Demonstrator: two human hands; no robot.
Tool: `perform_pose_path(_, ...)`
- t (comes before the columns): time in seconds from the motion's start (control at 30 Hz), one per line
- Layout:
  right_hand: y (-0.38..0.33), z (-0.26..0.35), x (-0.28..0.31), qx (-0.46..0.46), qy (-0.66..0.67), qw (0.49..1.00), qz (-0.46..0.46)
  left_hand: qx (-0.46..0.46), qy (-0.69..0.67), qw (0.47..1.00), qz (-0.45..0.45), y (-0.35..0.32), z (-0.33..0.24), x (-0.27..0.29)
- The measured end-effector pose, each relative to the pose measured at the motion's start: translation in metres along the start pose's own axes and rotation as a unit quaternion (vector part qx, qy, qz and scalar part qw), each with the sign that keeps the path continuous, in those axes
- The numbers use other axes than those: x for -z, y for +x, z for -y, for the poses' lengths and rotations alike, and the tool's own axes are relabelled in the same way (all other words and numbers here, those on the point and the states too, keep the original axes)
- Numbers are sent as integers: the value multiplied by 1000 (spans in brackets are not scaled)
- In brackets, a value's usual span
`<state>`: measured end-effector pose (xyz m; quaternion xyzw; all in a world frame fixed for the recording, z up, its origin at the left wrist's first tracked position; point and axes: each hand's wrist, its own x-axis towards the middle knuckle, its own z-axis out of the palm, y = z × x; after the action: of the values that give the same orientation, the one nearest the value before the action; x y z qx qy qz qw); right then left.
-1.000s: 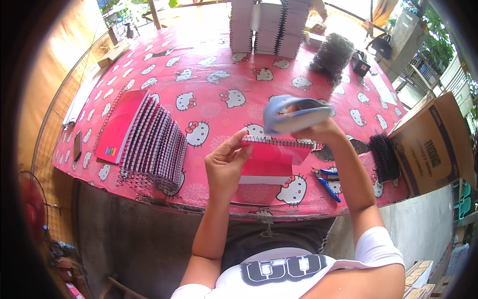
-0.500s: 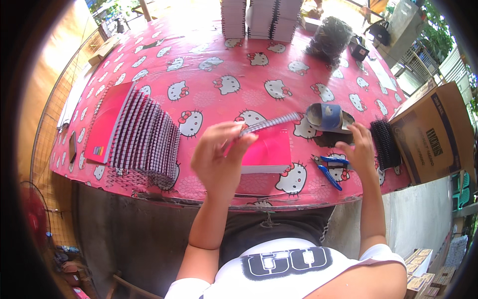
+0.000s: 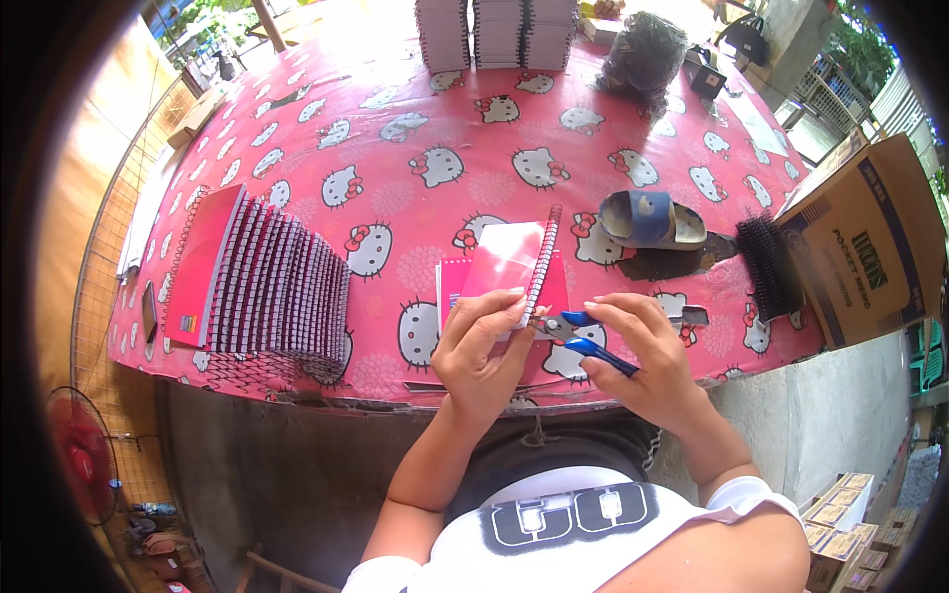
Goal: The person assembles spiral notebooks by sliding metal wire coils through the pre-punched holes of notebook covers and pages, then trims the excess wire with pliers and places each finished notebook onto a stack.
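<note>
My left hand [image 3: 479, 344] is closed on the lower end of a small spiral notebook [image 3: 506, 259], its pink-red cover glossy with glare and its coil [image 3: 543, 262] along the right edge. In my right hand [image 3: 652, 358] is a pair of blue-handled pliers [image 3: 599, 353], handles spread, with the jaws at the coil's near end beside my left fingertips. Whether the jaws touch the wire cannot be made out. More pink-covered notebooks [image 3: 556, 368] lie flat on the table under both hands, partly hidden.
A row of spiral notebooks [image 3: 282, 282] stands at left. Beyond my right hand are a blue slipper [image 3: 647, 219], black coils [image 3: 766, 267] and a cardboard box [image 3: 860, 247]. Notebook stacks [image 3: 496, 40] and a black plastic-wrapped bundle [image 3: 645, 57] stand at the far edge.
My right hand has picked up the pliers from the table and brought them leftward to the notebook's coil. My left hand has lowered the notebook and turned it so its cover shows.
</note>
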<state>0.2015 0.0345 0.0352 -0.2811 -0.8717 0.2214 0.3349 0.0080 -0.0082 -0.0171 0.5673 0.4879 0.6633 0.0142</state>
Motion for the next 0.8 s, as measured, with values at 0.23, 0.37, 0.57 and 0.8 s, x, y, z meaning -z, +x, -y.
perform_pose_path(0.23, -3, -17, -5, -275, 370, 875, 151, -53, -12, 998, -17, -2, 7, 2)
perform_pose_path(0.37, -2, -22, -5, -345, 503, 771, 184, -126, 4, 992, -23, 8, 14, 4)
perform_pose_path(0.57, -54, -71, 10, -112, -225, 967, 48, -76, -27, 994, -70, 17, 11, 10)
perform_pose_path(0.8, 85, 24, 3, 350, -131, 926, 56, -130, 36, 991, 17, 46, -35, 39)
